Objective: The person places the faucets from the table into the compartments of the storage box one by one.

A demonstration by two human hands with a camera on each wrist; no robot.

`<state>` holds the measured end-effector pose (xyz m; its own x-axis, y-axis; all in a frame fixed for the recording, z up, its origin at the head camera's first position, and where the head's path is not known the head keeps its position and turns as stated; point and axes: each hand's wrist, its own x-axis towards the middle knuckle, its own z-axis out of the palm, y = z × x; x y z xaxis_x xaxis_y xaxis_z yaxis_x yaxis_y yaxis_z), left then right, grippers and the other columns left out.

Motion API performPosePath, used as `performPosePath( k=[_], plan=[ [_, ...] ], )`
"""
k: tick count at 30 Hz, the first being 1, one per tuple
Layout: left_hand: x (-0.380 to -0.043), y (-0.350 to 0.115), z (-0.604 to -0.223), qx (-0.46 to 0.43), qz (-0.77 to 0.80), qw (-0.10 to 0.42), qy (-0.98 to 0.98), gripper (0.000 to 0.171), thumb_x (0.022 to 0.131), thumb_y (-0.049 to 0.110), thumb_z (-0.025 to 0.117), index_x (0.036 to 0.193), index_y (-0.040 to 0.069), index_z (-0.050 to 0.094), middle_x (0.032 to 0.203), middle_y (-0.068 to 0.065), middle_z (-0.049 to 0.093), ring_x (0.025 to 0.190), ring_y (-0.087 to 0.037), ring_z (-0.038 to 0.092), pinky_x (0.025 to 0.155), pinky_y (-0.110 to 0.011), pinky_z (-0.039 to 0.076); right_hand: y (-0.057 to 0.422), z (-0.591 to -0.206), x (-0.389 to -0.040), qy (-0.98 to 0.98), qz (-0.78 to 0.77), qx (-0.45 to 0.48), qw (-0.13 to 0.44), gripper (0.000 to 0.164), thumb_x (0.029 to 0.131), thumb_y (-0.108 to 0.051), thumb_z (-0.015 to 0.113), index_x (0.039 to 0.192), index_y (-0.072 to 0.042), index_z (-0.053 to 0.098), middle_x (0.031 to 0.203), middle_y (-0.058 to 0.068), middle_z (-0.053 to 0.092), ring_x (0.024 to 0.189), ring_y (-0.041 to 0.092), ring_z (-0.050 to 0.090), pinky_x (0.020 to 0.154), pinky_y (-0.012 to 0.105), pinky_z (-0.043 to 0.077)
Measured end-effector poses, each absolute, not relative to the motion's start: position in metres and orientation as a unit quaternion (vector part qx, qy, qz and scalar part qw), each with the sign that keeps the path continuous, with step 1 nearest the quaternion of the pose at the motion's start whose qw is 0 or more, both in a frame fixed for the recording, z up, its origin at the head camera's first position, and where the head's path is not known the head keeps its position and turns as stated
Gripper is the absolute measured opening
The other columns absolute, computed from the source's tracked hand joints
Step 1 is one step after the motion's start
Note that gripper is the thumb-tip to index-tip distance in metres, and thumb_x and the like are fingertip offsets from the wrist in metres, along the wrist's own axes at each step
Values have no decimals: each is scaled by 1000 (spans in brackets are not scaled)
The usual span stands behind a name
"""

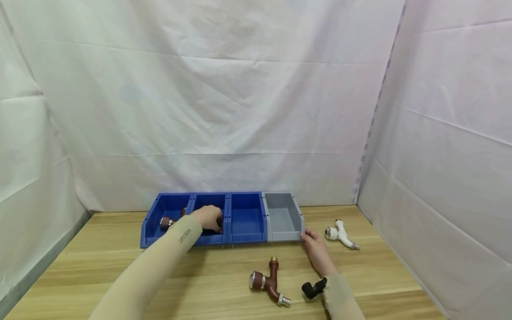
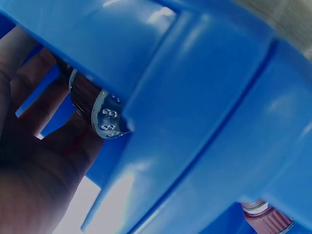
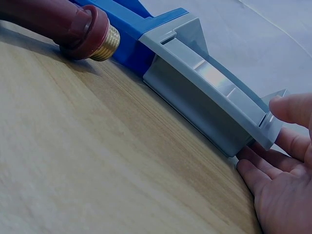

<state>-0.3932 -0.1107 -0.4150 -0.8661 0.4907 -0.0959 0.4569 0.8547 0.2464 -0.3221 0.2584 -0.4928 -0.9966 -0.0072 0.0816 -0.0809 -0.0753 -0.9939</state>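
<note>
My left hand (image 1: 207, 217) reaches into the second blue bin (image 1: 210, 239) from the left. Its fingers curl round a maroon faucet (image 2: 87, 95), whose ribbed knob with a silver end cap shows in the left wrist view; the bin wall hides the rest. At the other end of the row, my right hand (image 1: 318, 254) grips the front right corner of the grey bin (image 3: 195, 109), thumb on the rim and fingers beneath. Another maroon faucet (image 1: 271, 282) lies on the table in front of the bins. In the leftmost bin sits a maroon faucet (image 1: 166, 222).
Right of the grey bin, a white faucet (image 1: 342, 234) lies on the wooden table (image 1: 224, 284). A third blue bin (image 1: 245, 222) stands between the occupied ones and the grey bin. A black device (image 1: 314, 288) is at my right wrist. White cloth (image 1: 224, 111) hangs behind.
</note>
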Motion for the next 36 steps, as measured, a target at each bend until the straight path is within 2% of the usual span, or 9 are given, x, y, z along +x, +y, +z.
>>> performPosePath(
  k=[7, 17, 36],
  plan=[
    [-394, -110, -416, 245, 104, 77, 961, 18, 78, 25, 83, 75, 20, 66, 71, 8, 58, 64, -10, 55, 65, -34, 50, 258, -493, -322, -680, 733, 22, 19, 46, 101, -8, 48, 138, 16, 38, 140, 31, 40, 115, 14, 51, 98, 27, 41],
    [-394, -109, -419, 241, 102, 81, 962, 18, 78, 23, 83, 76, 20, 66, 73, 7, 58, 65, -11, 56, 65, -34, 50, 258, -492, -320, -680, 732, 22, 16, 47, 101, -9, 49, 140, 15, 36, 141, 31, 39, 113, 11, 51, 97, 25, 40],
    [-394, -111, -421, 241, 107, 82, 961, 15, 78, 20, 83, 78, 18, 67, 74, 6, 59, 67, -12, 57, 66, -36, 50, 257, -496, -323, -679, 734, 20, 16, 46, 100, -9, 50, 137, 16, 39, 139, 31, 41, 118, 19, 50, 93, 21, 42]
  ],
)
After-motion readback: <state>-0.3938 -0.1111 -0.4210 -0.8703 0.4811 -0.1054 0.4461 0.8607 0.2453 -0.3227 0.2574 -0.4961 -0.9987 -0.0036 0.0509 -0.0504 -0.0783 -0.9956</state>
